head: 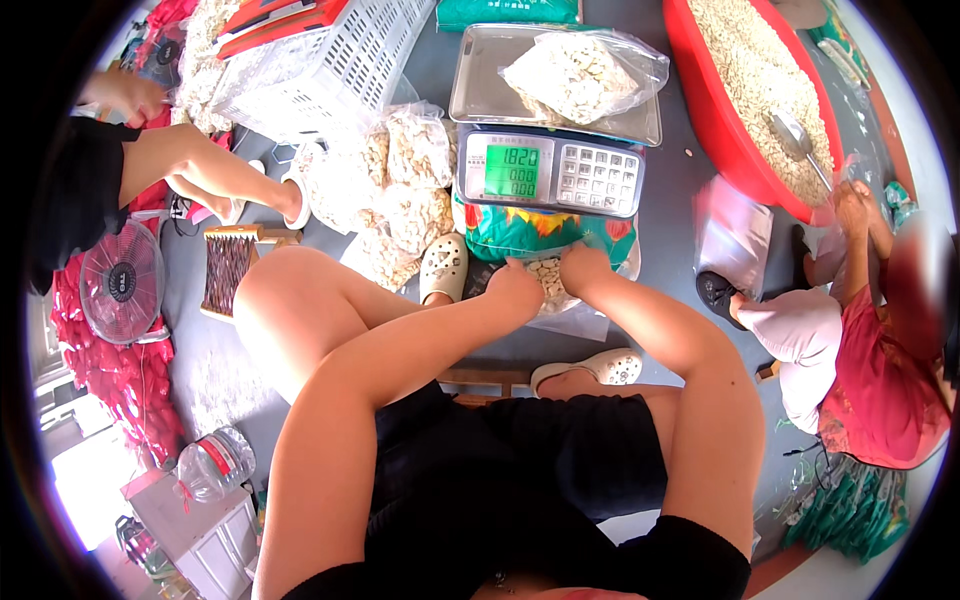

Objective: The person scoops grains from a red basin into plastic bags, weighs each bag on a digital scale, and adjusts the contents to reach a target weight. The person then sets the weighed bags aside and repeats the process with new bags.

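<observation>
Between my feet stands a clear plastic bag of pale flat seeds or beans (553, 286). My left hand (516, 288) grips its upper left edge, and my right hand (585, 268) grips the upper right edge. Just beyond them a digital scale (551, 169) with a lit green display rests on a green printed sack (525, 229). On the scale's metal tray (480, 82) lies another filled clear bag (577, 79). More filled bags (416, 172) are heaped left of the scale. The fingertips of both hands are partly hidden.
A red tub (701, 127) of the same pale pieces, with a metal scoop (795, 139), stands at right. A co-worker (870, 375) sits beside it holding a clear bag. Another person (180, 157) sits at left near a fan (121, 281) and a white crate (322, 75).
</observation>
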Action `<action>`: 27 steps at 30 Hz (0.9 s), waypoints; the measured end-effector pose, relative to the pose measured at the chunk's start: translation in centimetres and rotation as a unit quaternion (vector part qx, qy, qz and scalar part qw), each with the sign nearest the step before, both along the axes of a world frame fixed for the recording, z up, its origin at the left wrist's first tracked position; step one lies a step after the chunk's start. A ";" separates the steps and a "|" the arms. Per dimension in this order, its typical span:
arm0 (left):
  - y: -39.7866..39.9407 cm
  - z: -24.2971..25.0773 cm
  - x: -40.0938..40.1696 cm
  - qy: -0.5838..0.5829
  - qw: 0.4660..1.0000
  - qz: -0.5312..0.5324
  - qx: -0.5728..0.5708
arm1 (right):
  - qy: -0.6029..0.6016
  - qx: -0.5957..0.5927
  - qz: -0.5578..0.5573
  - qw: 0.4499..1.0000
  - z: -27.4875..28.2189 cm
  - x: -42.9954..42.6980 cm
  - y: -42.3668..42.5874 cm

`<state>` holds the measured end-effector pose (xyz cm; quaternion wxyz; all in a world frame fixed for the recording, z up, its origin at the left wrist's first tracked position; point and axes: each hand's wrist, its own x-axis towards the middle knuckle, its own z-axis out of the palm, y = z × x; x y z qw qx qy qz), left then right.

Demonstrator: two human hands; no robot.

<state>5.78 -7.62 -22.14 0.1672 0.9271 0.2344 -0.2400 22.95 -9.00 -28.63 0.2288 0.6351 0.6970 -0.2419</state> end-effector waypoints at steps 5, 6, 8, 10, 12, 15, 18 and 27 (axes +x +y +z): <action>0.0 0.1 0.6 0.008 1.000 -0.005 0.017 | -0.005 0.099 -0.018 0.995 -0.2 -0.1 -0.7; -0.1 0.7 0.4 0.001 1.000 -0.001 0.028 | -0.012 0.107 0.028 0.994 2.7 -0.5 -0.4; 0.0 0.8 -0.7 -0.035 0.998 -0.029 0.053 | 0.000 -0.034 0.074 0.997 7.1 -1.4 2.0; 0.4 -0.4 -2.6 -0.095 0.988 -0.087 0.079 | 0.022 -0.069 0.096 0.993 10.8 -2.2 4.9; 2.0 4.0 -1.9 -0.005 0.994 -0.106 0.018 | 0.028 -0.005 0.083 0.996 14.9 -1.0 7.2; 3.2 10.6 -3.3 0.044 0.987 -0.137 0.072 | 0.005 0.109 -0.016 0.994 26.0 -0.8 10.6; 4.0 18.4 -4.3 -0.036 0.980 -0.158 0.112 | -0.081 0.229 -0.054 0.969 29.3 2.7 13.3; 1.3 19.2 -4.4 0.045 0.991 -0.128 0.015 | -0.052 0.333 -0.061 0.940 22.3 5.1 22.1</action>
